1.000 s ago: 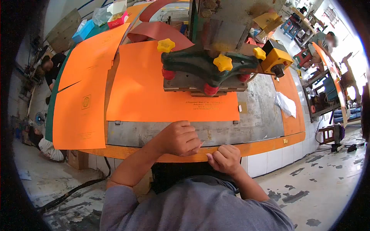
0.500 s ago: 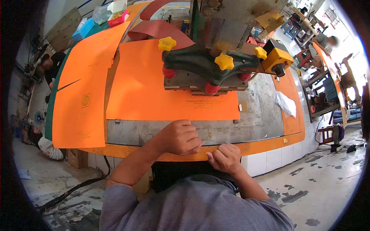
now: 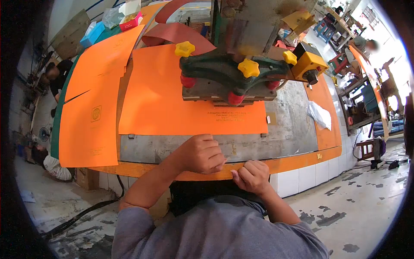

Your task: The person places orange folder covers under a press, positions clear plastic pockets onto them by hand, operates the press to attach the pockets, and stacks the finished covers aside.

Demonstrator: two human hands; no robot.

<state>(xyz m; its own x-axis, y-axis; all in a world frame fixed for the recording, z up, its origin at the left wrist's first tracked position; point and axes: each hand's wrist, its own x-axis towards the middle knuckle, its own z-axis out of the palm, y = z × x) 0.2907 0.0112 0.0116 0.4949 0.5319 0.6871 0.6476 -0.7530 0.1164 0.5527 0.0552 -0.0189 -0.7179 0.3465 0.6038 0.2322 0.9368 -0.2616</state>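
Observation:
My left hand (image 3: 202,154) is closed in a fist over the front edge of the metal press bed (image 3: 185,146), its forearm reaching in from the left. Just to its right and slightly lower, my right hand (image 3: 252,176) is also curled into a fist at the wooden table edge (image 3: 297,159). Nothing shows in either hand. Beyond them an orange sheet (image 3: 159,103) lies on the bed, with small dark print near its right front corner. A green press head (image 3: 215,69) with yellow star knobs (image 3: 248,67) and red feet stands over the sheet's back right part.
More printed orange sheets (image 3: 88,129) are stacked at the left. A yellow control box (image 3: 309,64) is mounted right of the press, and a white crumpled bag (image 3: 319,115) lies on the right side. Blue (image 3: 92,34) and pink (image 3: 131,22) boxes stand back left. Other people sit farther off on both sides.

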